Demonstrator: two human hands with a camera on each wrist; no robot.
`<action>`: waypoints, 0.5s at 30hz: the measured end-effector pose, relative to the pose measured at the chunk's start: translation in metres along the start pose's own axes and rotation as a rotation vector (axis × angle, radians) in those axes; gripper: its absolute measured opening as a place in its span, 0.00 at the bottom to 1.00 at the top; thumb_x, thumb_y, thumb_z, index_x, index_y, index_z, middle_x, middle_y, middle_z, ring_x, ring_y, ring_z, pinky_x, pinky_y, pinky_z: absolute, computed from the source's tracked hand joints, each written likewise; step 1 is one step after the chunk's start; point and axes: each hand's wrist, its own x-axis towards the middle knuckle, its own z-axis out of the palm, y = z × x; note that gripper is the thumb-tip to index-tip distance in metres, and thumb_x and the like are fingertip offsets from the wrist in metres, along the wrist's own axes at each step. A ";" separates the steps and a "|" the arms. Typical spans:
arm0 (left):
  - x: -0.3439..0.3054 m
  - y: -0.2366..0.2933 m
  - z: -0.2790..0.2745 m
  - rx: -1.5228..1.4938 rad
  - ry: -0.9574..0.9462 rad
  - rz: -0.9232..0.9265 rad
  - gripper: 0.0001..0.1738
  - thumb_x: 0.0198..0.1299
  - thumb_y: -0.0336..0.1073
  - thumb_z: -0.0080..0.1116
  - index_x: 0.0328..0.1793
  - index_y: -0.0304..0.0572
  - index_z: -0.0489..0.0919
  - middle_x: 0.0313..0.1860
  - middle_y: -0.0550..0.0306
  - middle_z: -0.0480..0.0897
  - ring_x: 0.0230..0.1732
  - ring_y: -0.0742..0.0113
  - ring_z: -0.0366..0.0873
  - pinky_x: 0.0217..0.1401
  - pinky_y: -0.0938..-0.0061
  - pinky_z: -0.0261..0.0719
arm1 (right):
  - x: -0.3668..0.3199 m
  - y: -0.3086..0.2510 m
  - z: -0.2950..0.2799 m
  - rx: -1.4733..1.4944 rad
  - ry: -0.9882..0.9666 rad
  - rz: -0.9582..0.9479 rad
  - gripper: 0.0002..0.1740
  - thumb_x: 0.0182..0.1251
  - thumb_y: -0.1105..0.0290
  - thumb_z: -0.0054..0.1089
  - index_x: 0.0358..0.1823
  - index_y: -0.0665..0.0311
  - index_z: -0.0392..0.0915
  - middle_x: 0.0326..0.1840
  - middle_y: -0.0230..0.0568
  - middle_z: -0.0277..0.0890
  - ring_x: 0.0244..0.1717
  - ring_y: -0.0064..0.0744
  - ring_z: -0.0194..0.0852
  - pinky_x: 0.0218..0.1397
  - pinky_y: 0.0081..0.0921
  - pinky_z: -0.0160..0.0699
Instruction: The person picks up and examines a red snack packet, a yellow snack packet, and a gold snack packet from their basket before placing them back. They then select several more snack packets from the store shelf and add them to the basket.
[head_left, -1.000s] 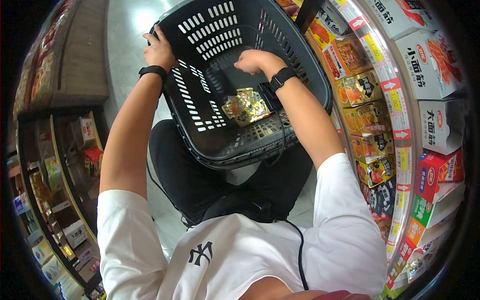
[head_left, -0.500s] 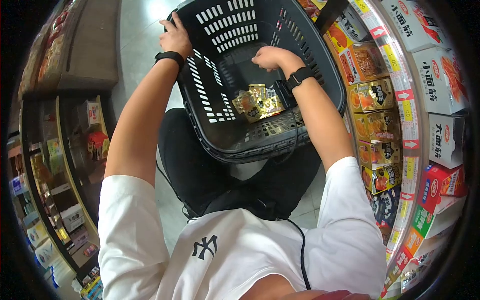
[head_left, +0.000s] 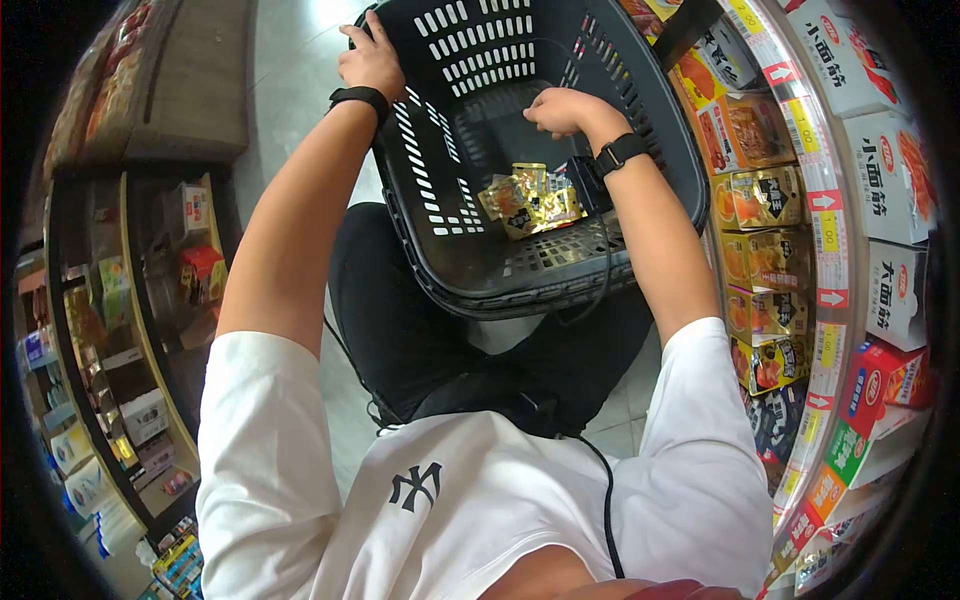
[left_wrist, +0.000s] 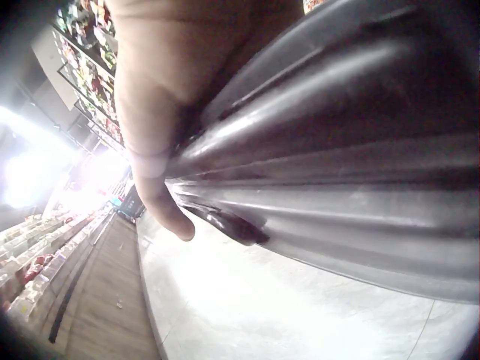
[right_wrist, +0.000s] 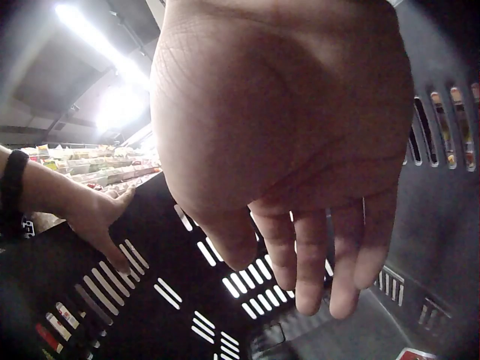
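Note:
A large black plastic shopping basket (head_left: 455, 262) with slotted walls sits in front of the person's knees. My left hand (head_left: 372, 68) grips its left rim; the right wrist view shows the thumb of that left hand (right_wrist: 96, 217) inside the wall. Inside the basket hangs my right hand (head_left: 566, 112), fingers loosely bent and nothing held. The palm of the right hand (right_wrist: 292, 142) faces its wrist camera, with the basket's slotted wall (right_wrist: 157, 225) beyond it. Several shiny gold snack packets (head_left: 535, 205) lie on the basket bottom, below the right wrist.
Along the right runs a shelf with packets (head_left: 765, 260), price tags (head_left: 828, 232) and white snack boxes (head_left: 890, 165). Dark shelving (head_left: 150, 330) with goods stands on the left. A black cable (head_left: 605, 275) hangs from the right wrist over the basket's near rim.
The basket, both hands and the shelves have all shifted right and slightly up in the head view. The left hand stays on the rim and the right hand stays inside the basket.

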 end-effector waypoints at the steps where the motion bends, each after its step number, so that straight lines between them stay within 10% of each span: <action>1: 0.000 0.001 -0.001 -0.001 -0.003 -0.008 0.87 0.30 0.52 0.91 0.89 0.35 0.39 0.77 0.08 0.54 0.51 0.26 0.86 0.54 0.55 0.88 | 0.001 0.001 0.000 0.006 0.000 -0.005 0.29 0.77 0.50 0.50 0.46 0.75 0.84 0.40 0.53 0.86 0.33 0.47 0.83 0.39 0.49 0.81; 15: -0.005 -0.003 0.000 -0.022 0.032 0.039 0.87 0.31 0.50 0.91 0.90 0.37 0.38 0.77 0.08 0.53 0.51 0.24 0.85 0.53 0.54 0.88 | 0.000 0.006 0.001 -0.013 -0.007 -0.002 0.30 0.77 0.48 0.52 0.49 0.75 0.84 0.42 0.55 0.87 0.33 0.47 0.83 0.38 0.48 0.80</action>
